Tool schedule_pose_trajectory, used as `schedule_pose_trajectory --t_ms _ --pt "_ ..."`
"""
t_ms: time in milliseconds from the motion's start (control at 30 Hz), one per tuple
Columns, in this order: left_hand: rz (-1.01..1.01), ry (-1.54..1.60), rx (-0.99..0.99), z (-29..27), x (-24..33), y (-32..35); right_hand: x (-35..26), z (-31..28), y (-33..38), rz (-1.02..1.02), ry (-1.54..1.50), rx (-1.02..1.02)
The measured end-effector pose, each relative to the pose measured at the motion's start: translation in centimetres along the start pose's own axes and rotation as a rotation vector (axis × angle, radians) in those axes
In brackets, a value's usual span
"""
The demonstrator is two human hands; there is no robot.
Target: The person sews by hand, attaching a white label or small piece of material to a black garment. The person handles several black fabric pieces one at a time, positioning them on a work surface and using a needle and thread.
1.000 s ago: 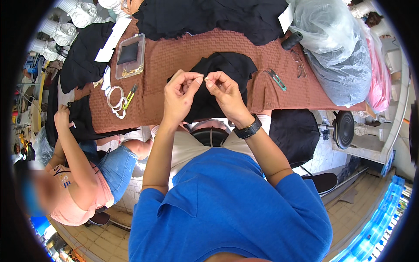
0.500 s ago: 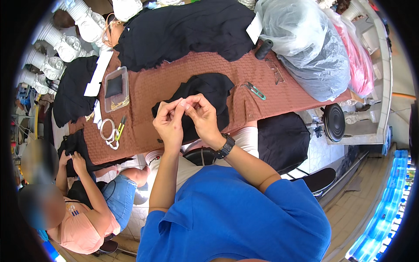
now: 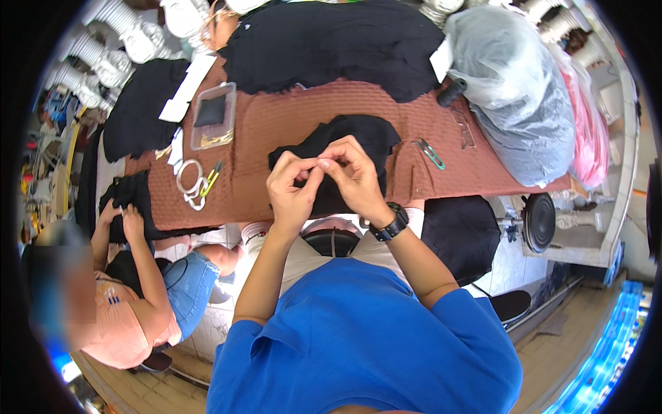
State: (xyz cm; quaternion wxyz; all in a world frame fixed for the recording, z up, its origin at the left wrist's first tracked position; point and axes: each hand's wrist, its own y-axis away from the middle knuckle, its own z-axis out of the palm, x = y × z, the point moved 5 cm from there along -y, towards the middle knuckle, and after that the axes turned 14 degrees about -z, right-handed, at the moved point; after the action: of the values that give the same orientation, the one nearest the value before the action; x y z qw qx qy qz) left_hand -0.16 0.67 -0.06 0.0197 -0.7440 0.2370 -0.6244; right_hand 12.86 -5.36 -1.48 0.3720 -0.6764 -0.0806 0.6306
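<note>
My left hand (image 3: 292, 192) and my right hand (image 3: 355, 178) meet fingertip to fingertip above the near part of the table. Thumb and index finger are pinched on each hand. Whatever lies between the tips is too small to make out. A crumpled piece of black cloth (image 3: 376, 132) lies on the table below and behind my hands, partly hidden by them. Green-handled thread snips (image 3: 432, 154) rest right of the cloth. Farther right and back are a pair of eyeglasses (image 3: 466, 131) and a black thread spool (image 3: 452, 92).
The brown-covered table (image 3: 276, 114) also bears a clear plastic box (image 3: 229, 114), yellow snips (image 3: 212, 179), a white tape roll (image 3: 187, 176) and a large black cloth pile (image 3: 331, 45). Stuffed plastic bags (image 3: 517, 103) stand at right. A co-worker (image 3: 134, 303) sits at left, handling black cloth.
The view has shifted, so the table items appear farther right. My hands stay pinched together, with the fingertips still touching.
</note>
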Motion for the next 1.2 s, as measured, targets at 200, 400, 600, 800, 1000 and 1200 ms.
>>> schedule_pose_trajectory --t_ms 200,400,600,800,1000,1200 --pt "0.05 -0.211 0.061 -1.9 -0.2 0.2 -2.4 -3.0 -5.4 -0.074 -0.049 0.081" --pt "0.014 -0.437 0.103 -6.1 -2.1 1.1 -7.6 -14.7 -16.7 -0.227 -0.14 0.19" --pt "-0.071 -0.449 0.079 -7.8 -3.5 1.6 -9.5 -23.9 -21.8 -0.215 -0.08 0.204" --pt "-0.107 -0.411 0.073 -8.2 -3.4 1.8 -9.7 -26.5 -23.2 -0.196 -0.003 0.195" --pt "-0.105 -0.393 0.05 -7.9 -3.1 1.9 -9.1 -24.5 -22.2 -0.207 0.092 0.258" --pt "-0.172 -0.358 0.032 -8.2 -4.8 2.6 -5.9 -24.9 -23.0 -0.162 -0.045 0.218"
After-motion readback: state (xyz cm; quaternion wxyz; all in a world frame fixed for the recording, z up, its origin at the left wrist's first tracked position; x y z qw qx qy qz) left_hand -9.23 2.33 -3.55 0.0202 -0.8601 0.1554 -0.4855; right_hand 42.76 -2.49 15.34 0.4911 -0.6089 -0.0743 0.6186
